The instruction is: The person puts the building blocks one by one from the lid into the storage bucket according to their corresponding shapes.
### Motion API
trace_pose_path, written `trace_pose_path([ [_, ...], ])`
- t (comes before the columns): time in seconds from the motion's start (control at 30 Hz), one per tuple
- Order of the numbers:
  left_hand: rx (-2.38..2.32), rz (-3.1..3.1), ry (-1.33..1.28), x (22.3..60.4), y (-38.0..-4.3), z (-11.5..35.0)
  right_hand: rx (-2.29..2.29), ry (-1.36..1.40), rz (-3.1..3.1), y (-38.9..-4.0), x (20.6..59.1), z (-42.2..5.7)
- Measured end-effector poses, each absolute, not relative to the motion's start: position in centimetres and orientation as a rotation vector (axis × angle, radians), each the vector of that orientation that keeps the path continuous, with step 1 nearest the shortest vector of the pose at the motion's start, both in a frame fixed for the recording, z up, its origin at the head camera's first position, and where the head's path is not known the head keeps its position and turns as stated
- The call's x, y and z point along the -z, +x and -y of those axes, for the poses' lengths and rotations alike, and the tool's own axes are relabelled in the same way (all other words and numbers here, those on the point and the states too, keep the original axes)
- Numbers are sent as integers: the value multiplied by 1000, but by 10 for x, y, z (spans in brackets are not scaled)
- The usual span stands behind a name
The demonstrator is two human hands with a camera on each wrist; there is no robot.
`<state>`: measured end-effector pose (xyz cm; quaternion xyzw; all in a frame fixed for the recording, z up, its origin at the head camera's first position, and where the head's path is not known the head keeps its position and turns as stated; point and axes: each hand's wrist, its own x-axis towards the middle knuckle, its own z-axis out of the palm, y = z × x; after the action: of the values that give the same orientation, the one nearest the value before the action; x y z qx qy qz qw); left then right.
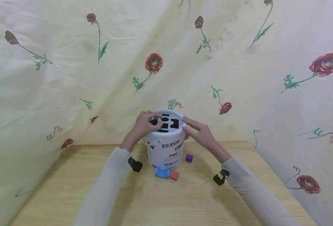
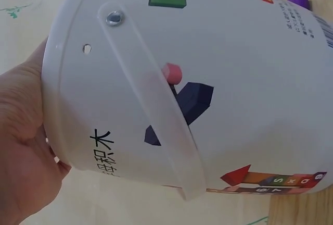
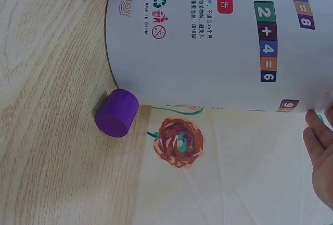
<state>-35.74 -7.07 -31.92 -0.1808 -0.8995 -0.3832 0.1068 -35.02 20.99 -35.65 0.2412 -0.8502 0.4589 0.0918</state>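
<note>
A white toy-block bucket [image 1: 166, 147] with printed number blocks stands upright on the table. Its white lid [image 1: 172, 129] has several black cut-out holes. My left hand [image 1: 144, 124] is over the lid's left side, thumb and forefinger bent and apart above the holes, with nothing visible between them. In the left wrist view that hand's fingertips are hidden behind the rim. On the other side, my right hand [image 1: 201, 133] touches the rim with extended fingers and thumb. The bucket's pale strap handle [image 2: 156, 105] hangs down its side.
At the bucket's foot lie a blue notched block [image 1: 162, 173] and a red block [image 1: 174, 175]. A purple cylinder [image 3: 117, 113] rests to the right of the bucket. Behind the wooden table [image 1: 93, 175] hangs a flowered cloth [image 1: 113, 78].
</note>
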Motion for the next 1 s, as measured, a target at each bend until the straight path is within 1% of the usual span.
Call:
trace_pose_path([
  [0.33, 1024, 2267, -446, 341, -341, 69, -1352, 710, 2528, -351, 356, -212],
  [0.53, 957, 2104, -526, 357, -314, 64, -1366, 723, 2527, -350, 357, -210],
  [0.8, 870, 2070, -686, 385, -277, 58, -1359, 731, 2516, -349, 355, -209],
  [1.0, 807, 2168, -667, 411, -259, 62, -1365, 732, 2517, -348, 354, -209],
])
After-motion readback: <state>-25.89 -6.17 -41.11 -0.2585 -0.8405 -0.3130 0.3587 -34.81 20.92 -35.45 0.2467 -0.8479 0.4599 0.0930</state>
